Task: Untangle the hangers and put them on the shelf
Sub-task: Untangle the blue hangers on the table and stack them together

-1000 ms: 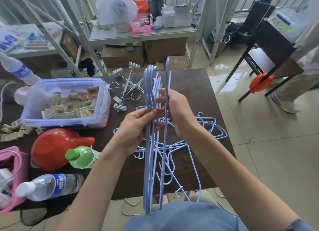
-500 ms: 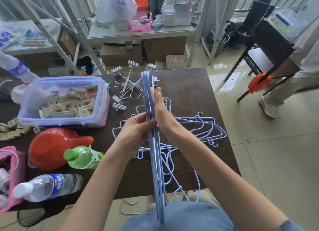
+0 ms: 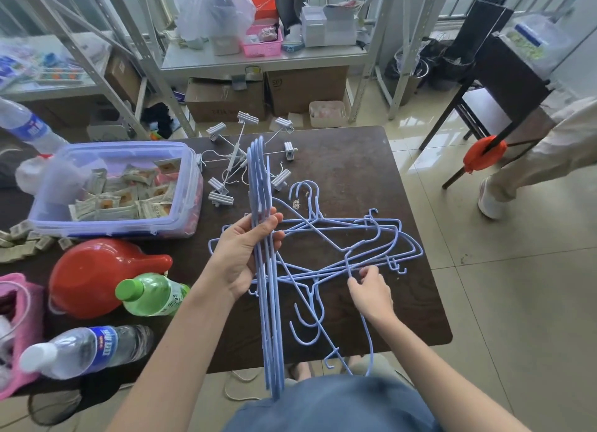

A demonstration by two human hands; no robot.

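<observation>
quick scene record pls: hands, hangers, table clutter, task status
left hand: grips bundle of blue hangers, held edge-on
right hand: pinching a wire of the tangled blue hangers lying on the table
clip hangers: white, at the far side
clutter: plastic bin, red jug, green bottle
status: tangle unsorted; nothing shelved yet

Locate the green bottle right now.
In the head view the green bottle lies on the dark table's left half, against the red jug, with the water bottle nearer the camera and the left hand to its right.
</observation>
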